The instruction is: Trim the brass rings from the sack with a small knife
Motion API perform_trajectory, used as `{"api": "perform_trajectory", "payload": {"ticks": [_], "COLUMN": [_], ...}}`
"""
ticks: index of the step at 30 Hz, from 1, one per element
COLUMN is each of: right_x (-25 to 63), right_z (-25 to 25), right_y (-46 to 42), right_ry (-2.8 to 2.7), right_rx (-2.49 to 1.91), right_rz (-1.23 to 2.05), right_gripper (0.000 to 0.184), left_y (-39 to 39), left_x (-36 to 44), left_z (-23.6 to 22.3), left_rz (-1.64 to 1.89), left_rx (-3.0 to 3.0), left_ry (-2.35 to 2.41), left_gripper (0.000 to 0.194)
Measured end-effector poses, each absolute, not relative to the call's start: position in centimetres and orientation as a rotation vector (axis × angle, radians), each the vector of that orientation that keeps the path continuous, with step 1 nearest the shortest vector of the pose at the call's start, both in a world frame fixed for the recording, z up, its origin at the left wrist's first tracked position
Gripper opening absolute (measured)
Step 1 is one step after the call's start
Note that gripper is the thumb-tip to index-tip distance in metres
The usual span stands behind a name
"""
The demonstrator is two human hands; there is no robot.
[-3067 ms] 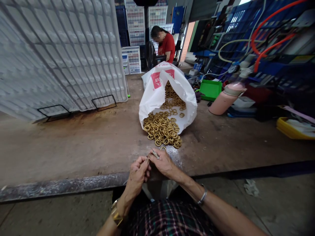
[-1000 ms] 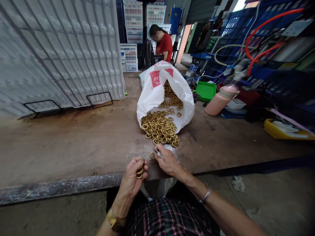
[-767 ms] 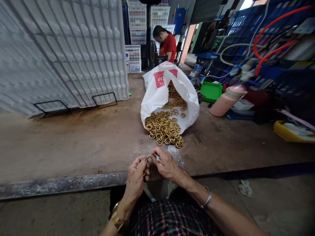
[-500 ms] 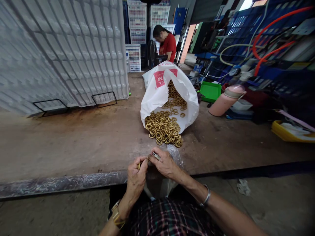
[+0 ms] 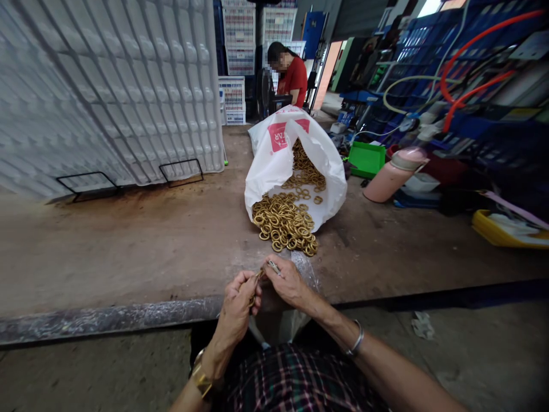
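My left hand point(image 5: 238, 303) is closed around several brass rings point(image 5: 253, 297) at the near edge of the worktable point(image 5: 150, 246). My right hand point(image 5: 286, 281) pinches a small metal tool point(image 5: 273, 266) whose tip meets a ring held between both hands. A clear plastic bag point(image 5: 278, 320) hangs over the table edge just under my hands. Beyond them a white plastic sack point(image 5: 274, 166) lies open on its side, and a heap of brass rings point(image 5: 285, 224) spills out of it toward me.
A large white moulded panel point(image 5: 107, 91) leans at the table's left. A pink flask point(image 5: 392, 171), a green tray point(image 5: 367, 157) and a yellow tray point(image 5: 506, 229) lie at the right. A person in a red shirt point(image 5: 291, 77) works behind the sack near stacked white crates point(image 5: 234, 100).
One second ago my right hand reached out to a loose ring on the table. It has since come back to my left hand, and both now work on a ring together.
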State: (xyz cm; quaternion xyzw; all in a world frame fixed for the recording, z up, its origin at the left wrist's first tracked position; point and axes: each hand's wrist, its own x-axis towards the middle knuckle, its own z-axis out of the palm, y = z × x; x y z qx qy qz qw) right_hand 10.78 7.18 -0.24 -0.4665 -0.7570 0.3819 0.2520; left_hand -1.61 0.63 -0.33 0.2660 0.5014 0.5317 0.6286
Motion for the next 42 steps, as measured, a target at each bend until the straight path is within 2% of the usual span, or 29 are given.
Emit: {"api": "perform_trajectory", "payload": {"ticks": [3, 7, 19, 24, 30, 35, 42], "right_x": [11.2, 11.4, 11.4, 11.9, 12.3, 12.0, 11.6], "right_z": [-0.8, -1.0, -1.4, -1.5, -1.4, -1.6, -1.9], "right_y": [7.0, 6.4, 6.6, 7.8, 9.3, 10.1, 10.7], "right_ry": [-2.266, -2.517, -2.681, -2.666, -2.447, -2.456, -2.453], "right_rx": [-1.290, -1.247, -1.299, -1.476, -1.601, -1.711, -1.789], "right_rz": [0.854, 0.713, 0.597, 0.467, 0.264, 0.225, 0.195], "right_gripper": [0.014, 0.017, 0.022, 0.022, 0.020, 0.017, 0.024], "left_y": [0.7, 0.8, 0.7, -0.2, 0.3, 0.8, 0.9], "left_x": [-1.5, -1.6, -1.3, -1.2, -1.3, -1.9, -2.3], "left_z": [-0.4, -0.6, -0.6, 0.3, 0.2, -0.6, -0.6], "left_rz": [1.230, 1.223, 1.230, 1.197, 1.270, 1.266, 1.241], "left_rx": [0.653, 0.712, 0.805, 0.827, 0.448, 0.269, 0.128], "left_ry": [1.190, 1.280, 1.401, 1.224, 0.914, 0.878, 0.760], "left_gripper": [0.032, 0.034, 0.034, 0.032, 0.029, 0.026, 0.026]}}
